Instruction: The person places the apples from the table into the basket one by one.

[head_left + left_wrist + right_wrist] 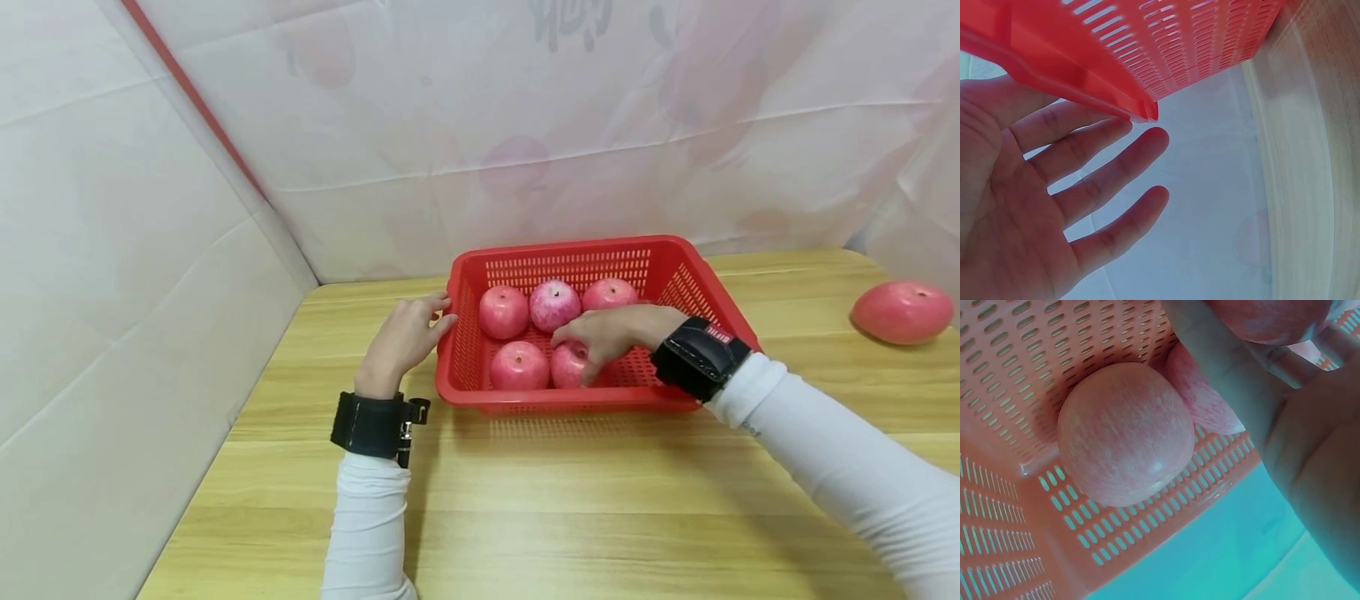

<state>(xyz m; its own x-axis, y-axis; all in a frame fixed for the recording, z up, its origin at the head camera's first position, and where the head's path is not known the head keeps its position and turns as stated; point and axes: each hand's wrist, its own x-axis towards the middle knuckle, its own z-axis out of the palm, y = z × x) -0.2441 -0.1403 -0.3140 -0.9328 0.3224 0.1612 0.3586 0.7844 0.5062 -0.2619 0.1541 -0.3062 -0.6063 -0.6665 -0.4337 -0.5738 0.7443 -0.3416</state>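
Left hand (pixel 405 337): fingers spread, touching the basket (pixel 678 258) rim's left end.
Right hand (pixel 611 332): seemingly cupping the front-right apple (pixel 567 367), partly hidden.
Basket: on the bench (pixel 525 500), long axis left-right.

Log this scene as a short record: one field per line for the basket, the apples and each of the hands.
basket: red slotted basket on the wooden table
apples in basket: five, three in the back row, two in front
loose apple: one apple on the table, far right
left hand: left hand open, fingers against the basket's left rim
right hand: right hand inside the basket, fingers curled over the front-right apple
backdrop: white sheet behind the table
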